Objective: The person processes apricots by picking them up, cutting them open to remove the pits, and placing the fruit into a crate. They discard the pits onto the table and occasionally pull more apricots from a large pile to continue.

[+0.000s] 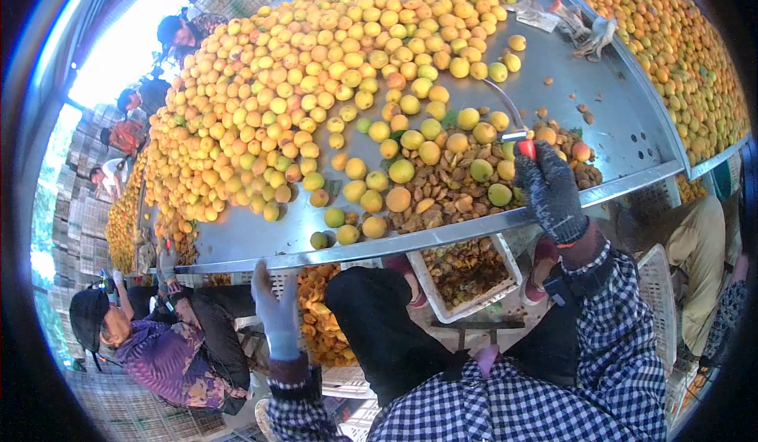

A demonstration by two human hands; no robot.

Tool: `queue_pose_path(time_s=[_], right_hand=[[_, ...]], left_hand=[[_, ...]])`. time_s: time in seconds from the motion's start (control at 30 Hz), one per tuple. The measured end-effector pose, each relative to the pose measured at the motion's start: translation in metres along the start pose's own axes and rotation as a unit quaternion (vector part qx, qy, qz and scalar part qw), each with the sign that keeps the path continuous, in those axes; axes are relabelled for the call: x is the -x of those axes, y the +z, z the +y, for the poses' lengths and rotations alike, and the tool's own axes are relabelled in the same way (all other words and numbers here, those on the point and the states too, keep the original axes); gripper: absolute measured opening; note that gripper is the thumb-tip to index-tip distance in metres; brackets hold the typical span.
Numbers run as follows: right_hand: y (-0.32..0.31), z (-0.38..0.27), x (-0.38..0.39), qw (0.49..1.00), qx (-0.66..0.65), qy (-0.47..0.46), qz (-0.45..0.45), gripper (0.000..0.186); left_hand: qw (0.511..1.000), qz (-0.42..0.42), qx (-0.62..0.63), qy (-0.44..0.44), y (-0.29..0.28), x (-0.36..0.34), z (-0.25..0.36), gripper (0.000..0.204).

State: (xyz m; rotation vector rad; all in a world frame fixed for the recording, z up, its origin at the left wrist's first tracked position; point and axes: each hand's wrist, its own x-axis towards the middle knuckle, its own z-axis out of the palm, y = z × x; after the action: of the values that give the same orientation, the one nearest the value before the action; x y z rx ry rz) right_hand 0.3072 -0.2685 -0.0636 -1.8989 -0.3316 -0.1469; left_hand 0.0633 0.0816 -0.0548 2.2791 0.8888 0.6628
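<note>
Likely between fruits (pixel 401 172) — gripping tool (pixel 526 148) in right hand (pixel 548 193), over counter (pixel 616 101); holding left hand (pixel 278 309) open (seemingly empty) before it — should probably pick one.

Strong daylight enters through the opening (pixel 130 47) at upper left – burnt out to featureless white – and lights the apricots (pixel 292 86) brightly. The bare steel tabletop (pixel 624 118) gives back a pale bluish sheen, while the plastic crate (pixel 480 306) below it sits in softer shade. Leftward, the stacked crates (pixel 83 225) bend and lose detail, and blue fringing edges the black fisheye rim.
</note>
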Motion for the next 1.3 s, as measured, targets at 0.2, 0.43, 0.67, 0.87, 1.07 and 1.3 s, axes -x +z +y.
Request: queue_pose_path(time_s=[0.2,0.43,0.67,0.87,1.07,1.3], right_hand=[[0.010,-0.021,-0.011,0.997,-0.035,0.024,-0.067,0.017],[-0.001,-0.022,-0.025,0.996,0.042,0.023,-0.075,0.017],[0.007,-0.026,-0.044,0.990,0.102,0.057,-0.073,0.016],[0.006,-0.009,-0.047,0.991,0.107,0.031,-0.073,0.019],[0.005,-0.003,-0.052,0.987,0.115,0.057,-0.096,0.023],[0.008,-0.002,-0.058,0.989,0.083,0.092,-0.081,0.022]], left_hand=[[0.982,-0.148,-0.073,0.093,0.065,-0.106,0.047,0.047],[0.924,-0.359,-0.013,-0.134,0.116,-0.188,0.107,0.034],[0.939,-0.176,-0.217,0.201,0.204,-0.288,0.113,0.075],[0.907,-0.253,-0.317,0.116,0.232,-0.307,0.134,0.067],[0.920,-0.212,-0.197,0.266,0.236,-0.300,0.140,0.054],[0.959,-0.153,-0.164,0.174,0.289,-0.322,0.128,0.071]])
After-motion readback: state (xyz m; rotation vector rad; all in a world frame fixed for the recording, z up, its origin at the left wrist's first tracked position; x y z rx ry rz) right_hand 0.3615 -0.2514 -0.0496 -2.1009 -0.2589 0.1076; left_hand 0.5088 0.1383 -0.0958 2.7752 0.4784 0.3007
